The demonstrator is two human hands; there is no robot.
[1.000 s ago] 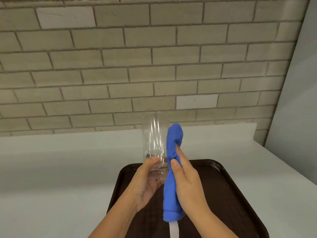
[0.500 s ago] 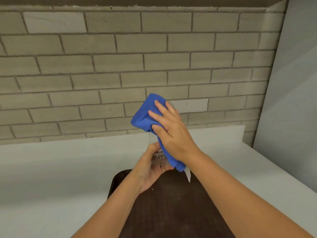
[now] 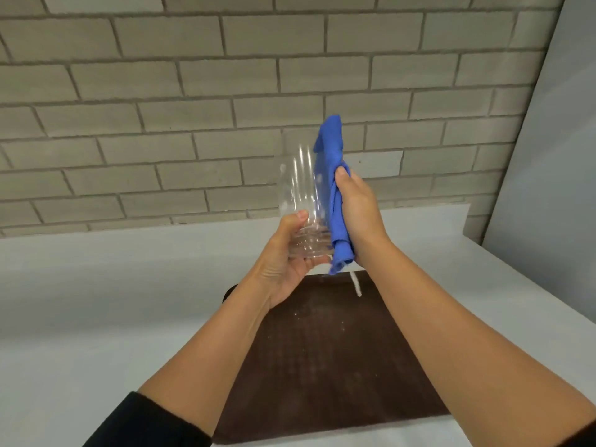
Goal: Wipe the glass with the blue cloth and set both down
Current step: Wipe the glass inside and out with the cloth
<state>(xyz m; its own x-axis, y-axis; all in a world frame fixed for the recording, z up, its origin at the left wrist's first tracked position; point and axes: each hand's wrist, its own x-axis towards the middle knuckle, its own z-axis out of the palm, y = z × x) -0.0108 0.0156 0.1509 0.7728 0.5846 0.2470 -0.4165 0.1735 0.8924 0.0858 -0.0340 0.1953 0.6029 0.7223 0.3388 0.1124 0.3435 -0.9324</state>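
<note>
Left hand (image 3: 283, 262) grips only the clear ribbed drinking glass (image 3: 301, 201) base; right hand (image 3: 356, 208) pressing the bunched blue cloth (image 3: 333, 188) sideways could, seemingly, lever it loose.

view: single head-worn wide-angle camera | faces: forward and down over pale grey desk (image 3: 96, 301) toward beige brick wall (image 3: 193, 91) | range: close, forearms enter from bottom edge, dark brown rectangular tray (image 3: 322, 366) directly below | overlap: none, one view only
</note>
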